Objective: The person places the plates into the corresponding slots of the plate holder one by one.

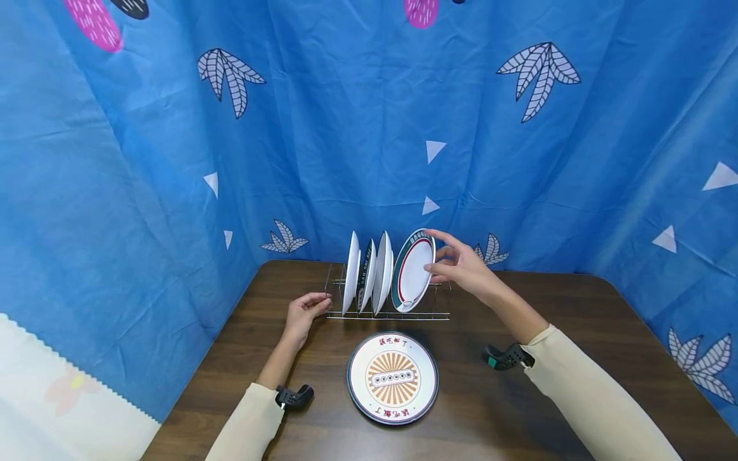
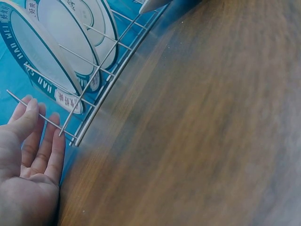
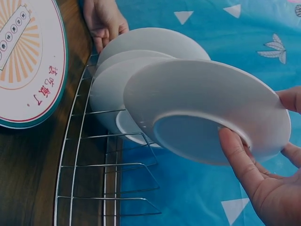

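My right hand (image 1: 466,267) pinches a white plate (image 1: 414,276) with a green and red rim. That plate leans at the right of the wire dish rack (image 1: 423,317); the right wrist view shows its pale underside, the thumb and fingers on opposite faces. Several plates stand on edge in the rack's left part, among them an outer white plate (image 1: 350,275) and another plate (image 1: 383,275). At the rack's left end my left hand (image 2: 35,155) holds the end wire between thumb and fingers. Below the rack lies a patterned plate (image 1: 393,378), with another edge showing under it.
The brown wooden table (image 1: 478,397) carries the rack near its far edge. A blue patterned curtain (image 1: 375,128) hangs close behind and along the sides. Bare rack slots (image 3: 113,181) lie beside the held plate, with thin upright wires.
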A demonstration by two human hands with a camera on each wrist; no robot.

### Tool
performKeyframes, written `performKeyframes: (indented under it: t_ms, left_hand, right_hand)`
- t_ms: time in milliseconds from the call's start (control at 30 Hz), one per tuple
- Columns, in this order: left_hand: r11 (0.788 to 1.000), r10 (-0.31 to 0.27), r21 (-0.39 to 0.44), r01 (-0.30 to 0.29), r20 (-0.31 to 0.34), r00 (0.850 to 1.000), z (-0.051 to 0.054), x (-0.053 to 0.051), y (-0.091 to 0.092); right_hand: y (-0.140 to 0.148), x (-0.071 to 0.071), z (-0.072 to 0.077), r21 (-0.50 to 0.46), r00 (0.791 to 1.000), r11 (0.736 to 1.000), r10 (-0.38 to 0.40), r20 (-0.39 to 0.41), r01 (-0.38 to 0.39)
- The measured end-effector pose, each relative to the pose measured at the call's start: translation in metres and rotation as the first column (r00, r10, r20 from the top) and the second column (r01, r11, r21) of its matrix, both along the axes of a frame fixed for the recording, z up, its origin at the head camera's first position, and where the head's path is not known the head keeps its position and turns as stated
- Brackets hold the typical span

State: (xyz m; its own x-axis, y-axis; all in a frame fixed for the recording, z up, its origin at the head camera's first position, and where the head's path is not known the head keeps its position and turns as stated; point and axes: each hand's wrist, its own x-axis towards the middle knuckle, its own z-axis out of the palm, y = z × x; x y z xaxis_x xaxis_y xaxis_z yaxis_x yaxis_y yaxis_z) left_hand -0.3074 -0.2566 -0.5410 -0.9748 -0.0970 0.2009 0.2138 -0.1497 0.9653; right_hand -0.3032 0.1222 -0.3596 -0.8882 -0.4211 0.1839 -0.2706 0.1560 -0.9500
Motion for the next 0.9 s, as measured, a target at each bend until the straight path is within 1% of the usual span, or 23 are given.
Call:
performKeyframes:
  t_ms: [200, 367, 533, 700, 900]
  left_hand:
    - [0.999, 0.02, -0.031, -0.019, 0.027, 0.999, 0.002, 0.001, 0.0]
    - [0.999, 0.015, -0.048, -0.013, 0.033, 0.999, 0.003, 0.001, 0.001]
    - [0.999, 0.014, -0.04, -0.013, 0.032, 0.999, 0.002, 0.002, 0.001]
    - [0.999, 0.009, -0.032, -0.008, 0.026, 1.0, 0.0, 0.001, 0.001]
    - [1.0, 0.006, -0.028, -0.006, -0.002, 1.0, -0.001, -0.001, 0.0]
  right_hand:
    - [-0.011, -0.014, -0.004, 0.066, 0.998, 0.998, 0.013, -0.058, -0.01]
    - [-0.02, -0.022, -0.009, 0.092, 0.996, 0.996, 0.025, -0.088, -0.017]
    - [-0.029, -0.027, -0.015, 0.114, 0.995, 0.993, 0.029, -0.09, -0.019]
    - [-0.037, -0.03, -0.024, 0.153, 0.993, 0.988, 0.014, -0.115, 0.004]
    - [-0.043, -0.034, -0.037, 0.183, 0.992, 0.982, -0.012, -0.126, 0.035]
